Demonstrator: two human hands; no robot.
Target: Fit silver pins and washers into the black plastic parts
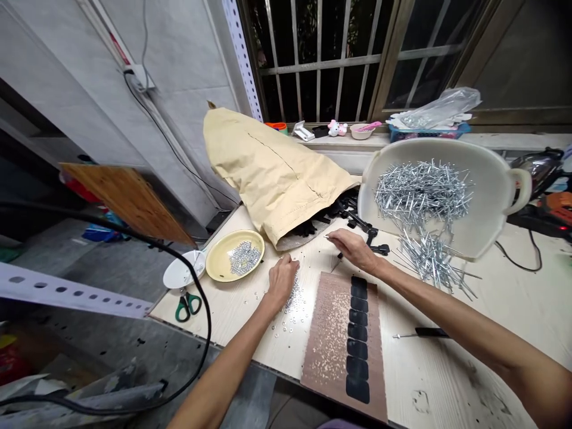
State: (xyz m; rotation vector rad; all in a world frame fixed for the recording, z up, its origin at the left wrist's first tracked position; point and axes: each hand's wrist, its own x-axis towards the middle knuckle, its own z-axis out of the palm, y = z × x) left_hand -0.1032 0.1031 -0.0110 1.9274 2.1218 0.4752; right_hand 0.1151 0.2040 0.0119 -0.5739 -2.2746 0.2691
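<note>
Pale wood-grain table [513, 286] | left hand [283, 279] by metal rings [294, 301], grip unclear | right hand [353, 247] pinching tiny silvery piece [328, 236]

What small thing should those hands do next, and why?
Probably the left hand should pick up one of the loose metal rings: it is curled right beside them, while the right hand is farther off, near the black parts.

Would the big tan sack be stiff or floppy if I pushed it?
Probably floppy: the sack is creased and wrinkled. Pushing might spill more black parts, because its mouth is open and some lie outside on the table.
</note>
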